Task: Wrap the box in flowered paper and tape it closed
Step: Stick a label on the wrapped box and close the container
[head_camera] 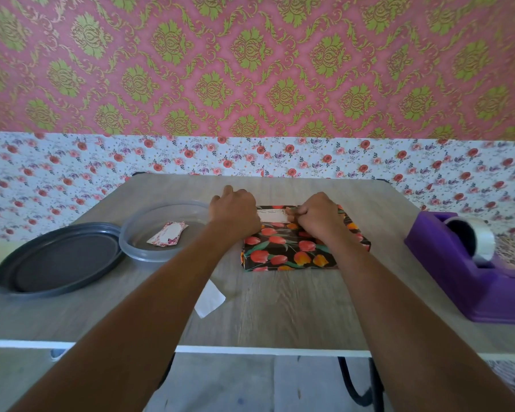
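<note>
Box (pixel 280 251), fully papered, is sitting on the desk (pixel 280 304) nearer its far edge. Your right grip (pixel 318 214) is pinching a label (pixel 272 217) on top; your left grip (pixel 234 211) is covering the far left corner, clasping or flat I cannot tell. It is probably handling light, stiff and slick: be steadying it by the edges.

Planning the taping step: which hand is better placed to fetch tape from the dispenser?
Right, probably. The purple tape dispenser stands at the right of the table, nearest the right hand, though that hand pinches the label on the box. The left hand would cross over the box.
</note>
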A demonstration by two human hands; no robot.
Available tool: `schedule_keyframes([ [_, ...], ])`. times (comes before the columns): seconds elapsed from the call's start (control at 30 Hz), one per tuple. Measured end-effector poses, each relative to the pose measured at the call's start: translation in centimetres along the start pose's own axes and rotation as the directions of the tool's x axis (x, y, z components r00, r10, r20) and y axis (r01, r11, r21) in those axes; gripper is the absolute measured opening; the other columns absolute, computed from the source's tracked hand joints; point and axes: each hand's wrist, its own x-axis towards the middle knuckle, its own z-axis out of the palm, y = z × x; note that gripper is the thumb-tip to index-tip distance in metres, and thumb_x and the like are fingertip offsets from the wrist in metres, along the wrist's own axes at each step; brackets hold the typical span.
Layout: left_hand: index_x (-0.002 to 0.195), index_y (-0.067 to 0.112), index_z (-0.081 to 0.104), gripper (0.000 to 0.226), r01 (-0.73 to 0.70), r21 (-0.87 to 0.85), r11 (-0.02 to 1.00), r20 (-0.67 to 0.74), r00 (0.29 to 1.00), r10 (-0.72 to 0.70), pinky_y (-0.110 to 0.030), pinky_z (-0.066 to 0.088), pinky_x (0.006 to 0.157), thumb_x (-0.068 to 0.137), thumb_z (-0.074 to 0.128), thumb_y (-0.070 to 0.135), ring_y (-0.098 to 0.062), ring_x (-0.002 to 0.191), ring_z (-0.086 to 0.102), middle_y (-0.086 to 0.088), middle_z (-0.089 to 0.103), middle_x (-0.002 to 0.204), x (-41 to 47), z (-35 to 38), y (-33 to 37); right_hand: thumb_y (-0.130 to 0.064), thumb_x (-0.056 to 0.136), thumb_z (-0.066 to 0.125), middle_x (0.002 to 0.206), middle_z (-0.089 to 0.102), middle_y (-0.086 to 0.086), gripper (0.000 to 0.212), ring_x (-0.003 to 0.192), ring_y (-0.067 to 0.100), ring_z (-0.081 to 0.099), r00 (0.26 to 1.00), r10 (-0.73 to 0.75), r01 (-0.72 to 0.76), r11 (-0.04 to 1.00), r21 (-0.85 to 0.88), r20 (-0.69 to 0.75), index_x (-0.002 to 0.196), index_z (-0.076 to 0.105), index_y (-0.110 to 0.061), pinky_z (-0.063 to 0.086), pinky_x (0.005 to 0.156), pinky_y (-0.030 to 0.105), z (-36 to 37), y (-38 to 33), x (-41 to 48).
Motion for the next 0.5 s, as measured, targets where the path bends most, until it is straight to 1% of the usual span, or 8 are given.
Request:
schedule_keyframes([
  [0.07,0.1,0.013,0.058,0.022,0.012,-0.042,0.999,0.03,1.0,-0.01,-0.038,0.041,0.082,0.088,0.058,0.031,-0.024,0.112,0.048,-0.004,0.059,0.106,0.2,0.1,-0.3,-0.029,0.091,0.074,0.107,0.073,0.01,0.016,0.099,0.026,0.065,1.0,0.013,-0.014,0.999,0.046,0.024,0.103,0.082,-0.022,0.057,0.087,0.041,-0.1,0.2,0.1],
  [0.1,0.099,0.013,0.059,0.023,0.021,-0.073,0.997,0.04,0.999,-0.018,-0.038,0.04,0.08,0.087,0.058,0.032,-0.024,0.111,0.048,-0.003,0.059,0.106,0.3,0.2,-0.4,-0.025,0.091,0.074,0.109,0.073,0.009,0.015,0.092,0.024,0.065,0.999,0.025,-0.028,0.995,0.095,0.028,0.104,0.082,-0.023,0.058,0.08,0.037,-0.1,0.4,0.1],
  [0.17,0.103,0.013,0.061,0.026,0.057,-0.145,0.988,0.054,0.997,-0.049,-0.038,0.039,0.079,0.086,0.056,0.033,-0.023,0.11,0.048,-0.002,0.057,0.104,0.3,0.1,-0.6,-0.019,0.092,0.071,0.109,0.074,0.007,0.018,0.074,0.018,0.059,0.998,0.033,-0.042,0.979,0.201,0.047,0.107,0.081,-0.024,0.048,0.062,0.028,-0.2,0.7,0.0],
  [0.23,0.106,0.012,0.061,0.027,0.066,-0.152,0.986,0.042,0.997,-0.06,-0.04,0.041,0.083,0.09,0.055,0.032,-0.022,0.11,0.048,-0.001,0.052,0.098,0.1,-0.1,-0.4,-0.021,0.093,0.07,0.101,0.075,0.002,0.016,0.065,0.012,0.048,0.998,0.028,-0.04,0.963,0.266,0.05,0.105,0.081,-0.026,0.04,0.057,0.026,-0.2,0.9,-0.1],
  [0.3,0.108,0.01,0.063,0.026,0.039,-0.106,0.994,0.001,0.999,-0.039,-0.041,0.043,0.086,0.092,0.055,0.03,-0.024,0.112,0.049,-0.002,0.05,0.095,-0.2,-0.1,0.0,-0.034,0.092,0.074,0.079,0.074,-0.003,0.014,0.065,0.012,0.05,0.999,0.039,-0.048,0.946,0.32,0.037,0.092,0.084,-0.025,0.049,0.065,0.027,-0.2,0.9,-0.1],
  [0.33,0.109,0.01,0.064,0.026,0.028,-0.089,0.996,-0.02,0.999,-0.03,-0.041,0.044,0.087,0.093,0.056,0.028,-0.025,0.113,0.049,-0.003,0.052,0.096,-0.3,0.0,0.2,-0.043,0.088,0.076,0.076,0.074,-0.003,0.019,0.068,0.014,0.053,0.999,0.038,-0.045,0.944,0.326,0.027,0.084,0.083,-0.025,0.054,0.073,0.03,0.0,0.9,-0.1],
  [0.4,0.111,0.009,0.066,0.025,0.024,-0.064,0.998,-0.047,0.999,-0.027,-0.041,0.044,0.088,0.093,0.058,0.025,-0.025,0.115,0.049,-0.005,0.058,0.103,-0.3,0.3,0.4,-0.055,0.08,0.08,0.097,0.077,0.003,0.025,0.088,0.019,0.061,0.999,0.037,-0.037,0.965,0.26,0.006,0.086,0.082,-0.031,0.057,0.087,0.037,0.3,0.5,-0.1],
  [0.5,0.111,0.011,0.067,0.026,0.031,-0.05,0.998,-0.055,0.998,-0.034,-0.042,0.043,0.09,0.092,0.059,0.027,-0.025,0.117,0.047,-0.004,0.062,0.109,-0.1,0.7,0.4,-0.052,0.079,0.082,0.117,0.072,0.006,0.03,0.104,0.023,0.064,1.0,0.026,-0.026,0.979,0.2,0.002,0.103,0.079,-0.034,0.058,0.089,0.041,0.1,0.1,-0.4],
])
